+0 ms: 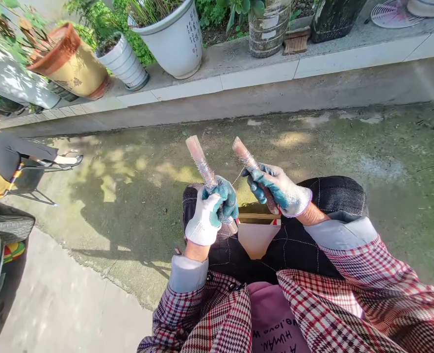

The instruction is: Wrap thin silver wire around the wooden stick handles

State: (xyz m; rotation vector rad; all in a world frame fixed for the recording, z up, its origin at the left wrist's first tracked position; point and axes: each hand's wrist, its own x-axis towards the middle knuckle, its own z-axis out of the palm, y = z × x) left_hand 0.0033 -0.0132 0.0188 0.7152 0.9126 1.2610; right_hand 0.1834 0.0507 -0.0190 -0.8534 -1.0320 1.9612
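I sit with both gloved hands raised over my knees. My left hand (211, 213), in a white and teal glove, is closed round a wooden stick (201, 164) wound with thin silvery wire. My right hand (281, 189), in a matching glove, grips a second wire-wound stick (245, 156). Both sticks point up and away from me, side by side. A fine wire strand (238, 177) runs between them. Between my knees sits a pale box or bag (257, 235), partly hidden by my legs.
A concrete ledge (261, 73) at the back carries several plant pots, among them a white pot (176, 39) and a tan pot (73, 61). At the left another person (7, 157) sits on a folding chair. Mossy concrete ground (136, 196) spreads around me.
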